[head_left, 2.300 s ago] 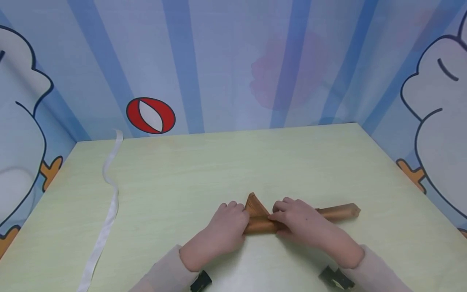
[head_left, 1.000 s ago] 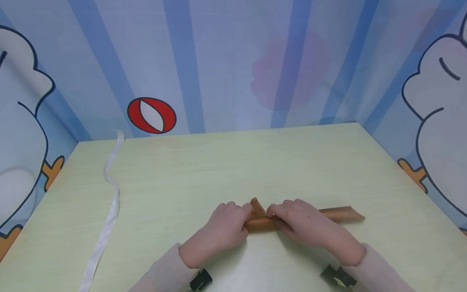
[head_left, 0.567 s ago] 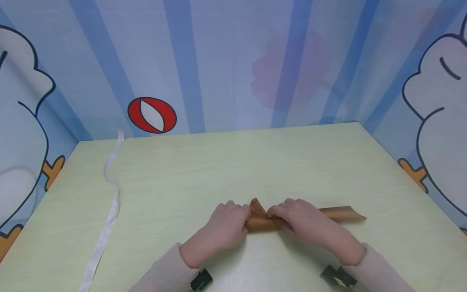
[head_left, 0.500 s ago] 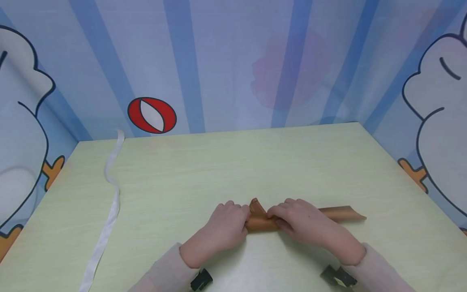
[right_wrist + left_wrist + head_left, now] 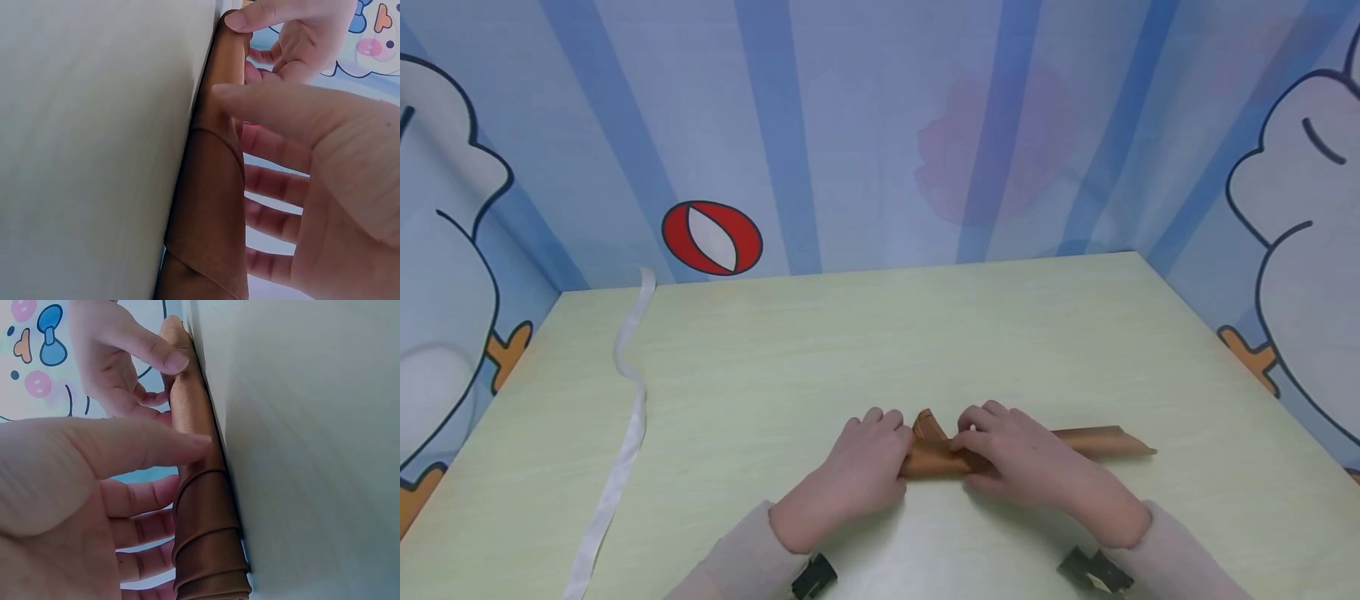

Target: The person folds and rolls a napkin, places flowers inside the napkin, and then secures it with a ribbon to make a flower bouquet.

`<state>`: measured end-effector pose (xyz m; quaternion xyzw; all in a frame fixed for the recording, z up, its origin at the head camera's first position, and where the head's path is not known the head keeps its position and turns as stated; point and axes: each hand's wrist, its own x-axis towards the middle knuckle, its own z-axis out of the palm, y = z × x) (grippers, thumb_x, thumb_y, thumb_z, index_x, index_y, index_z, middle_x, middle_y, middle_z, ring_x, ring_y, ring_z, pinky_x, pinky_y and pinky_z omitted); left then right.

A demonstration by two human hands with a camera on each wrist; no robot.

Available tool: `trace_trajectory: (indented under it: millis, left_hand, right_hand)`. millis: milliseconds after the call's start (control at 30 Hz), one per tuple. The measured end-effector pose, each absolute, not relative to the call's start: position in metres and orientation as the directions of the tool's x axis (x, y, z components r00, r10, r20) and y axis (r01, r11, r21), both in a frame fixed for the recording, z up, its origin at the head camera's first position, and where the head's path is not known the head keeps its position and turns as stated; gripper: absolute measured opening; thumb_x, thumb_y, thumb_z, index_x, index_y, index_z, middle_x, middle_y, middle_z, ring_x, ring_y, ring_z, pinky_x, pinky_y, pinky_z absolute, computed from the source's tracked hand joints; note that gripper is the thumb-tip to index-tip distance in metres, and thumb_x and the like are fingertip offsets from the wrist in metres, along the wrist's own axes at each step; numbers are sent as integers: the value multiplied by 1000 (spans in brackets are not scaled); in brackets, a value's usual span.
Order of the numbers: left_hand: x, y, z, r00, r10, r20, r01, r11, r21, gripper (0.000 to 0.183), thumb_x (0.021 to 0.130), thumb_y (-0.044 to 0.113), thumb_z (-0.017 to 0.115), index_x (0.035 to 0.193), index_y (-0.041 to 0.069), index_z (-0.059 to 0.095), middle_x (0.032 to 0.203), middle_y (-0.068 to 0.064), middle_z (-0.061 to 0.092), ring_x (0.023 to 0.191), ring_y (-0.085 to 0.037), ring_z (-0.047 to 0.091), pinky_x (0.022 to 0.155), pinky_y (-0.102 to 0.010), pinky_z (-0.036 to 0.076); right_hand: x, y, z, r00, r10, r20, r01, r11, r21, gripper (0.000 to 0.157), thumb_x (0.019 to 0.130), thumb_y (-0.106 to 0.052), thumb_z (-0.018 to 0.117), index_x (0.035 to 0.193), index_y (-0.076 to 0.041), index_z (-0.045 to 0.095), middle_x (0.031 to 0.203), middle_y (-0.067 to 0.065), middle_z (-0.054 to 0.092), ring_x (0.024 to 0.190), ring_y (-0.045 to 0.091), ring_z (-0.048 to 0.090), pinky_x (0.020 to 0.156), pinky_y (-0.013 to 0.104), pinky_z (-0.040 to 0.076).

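Note:
A sheet of brown cloth with a satin sheen, rolled into a tube (image 5: pixel 932 462), lies across the front of the table. A short pointed flap (image 5: pixel 928 425) of it stands up behind, between the hands. My left hand (image 5: pixel 868 462) grips the roll's left part, thumb on the near side and fingers on the far side. My right hand (image 5: pixel 1018 454) holds it further right, thumb and fingers likewise on opposite sides. Past that hand the right end (image 5: pixel 1105 442) tapers to a point. Overlapping wound layers (image 5: pixel 209 525) show in the left wrist view.
A long white ribbon (image 5: pixel 632 417) runs wavily down the left side of the pale table (image 5: pixel 850 333). Printed panels (image 5: pixel 880 125) with blue stripes and cartoon shapes enclose the back and sides. Dark devices (image 5: pixel 814 577) sit at both wrists.
The upright flap has become shorter and the cloth's right end reaches slightly further right. My right hand's fingers have shifted a little on the roll; the left hand stays nearly in place.

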<state>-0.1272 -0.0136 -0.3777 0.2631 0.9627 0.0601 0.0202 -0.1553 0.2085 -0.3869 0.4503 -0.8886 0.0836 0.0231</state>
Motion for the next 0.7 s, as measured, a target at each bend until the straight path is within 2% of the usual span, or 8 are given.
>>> trace_trajectory:
  millis: [133, 300, 700]
  left_hand:
    - [-127, -13, -377, -861, 509, -9, 506, 857, 98, 21, 74, 21, 77, 84, 13, 60, 82, 2, 50, 74, -14, 41, 61, -27, 33]
    - [-126, -11, -379, -858, 513, 1, 512, 855, 85, 18, 74, 17, 76, 81, 13, 60, 79, 2, 52, 73, -14, 43, 61, -27, 33]
    - [-128, -14, -378, -850, 527, -12, 520, 842, 144, 12, 76, 12, 70, 75, 12, 58, 70, 3, 54, 65, -13, 40, 57, -26, 30]
  right_hand:
    - [-155, 207, -387, -581, -804, 123, -813, 572, -105, 36, 77, -24, 79, 109, -11, 70, 101, -3, 57, 90, 14, 49, 74, 30, 45]
    - [-156, 207, -389, -542, -823, 171, -840, 534, -97, 31, 74, -16, 80, 103, -10, 71, 93, -5, 59, 83, 12, 49, 69, 27, 43]
    - [-158, 207, -391, -519, -828, 215, -855, 505, -117, 21, 77, -5, 68, 98, -10, 70, 87, -6, 63, 78, 11, 54, 65, 25, 44]
